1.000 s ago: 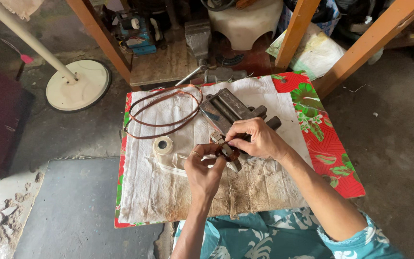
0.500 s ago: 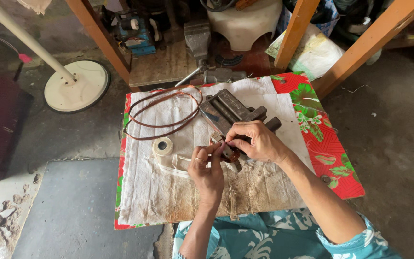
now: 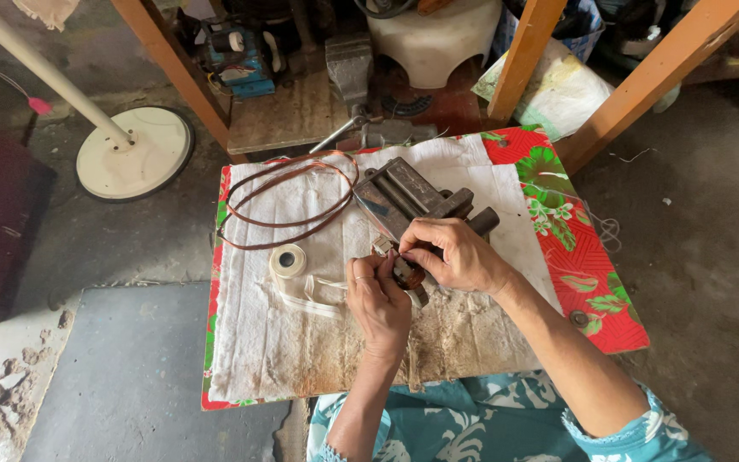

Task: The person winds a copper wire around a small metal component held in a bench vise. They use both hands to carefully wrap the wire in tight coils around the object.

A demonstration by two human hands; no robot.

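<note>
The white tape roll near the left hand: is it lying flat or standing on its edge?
Lying flat. The tape roll shows its round face and centre hole upward, resting on the white cloth.

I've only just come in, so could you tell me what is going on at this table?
A person sits at a small cloth-covered table. Both hands, left hand and right hand, hold a small brownish part in front of a grey metal frame. A roll of white tape and a loop of reddish-brown wire lie to the left.
</note>
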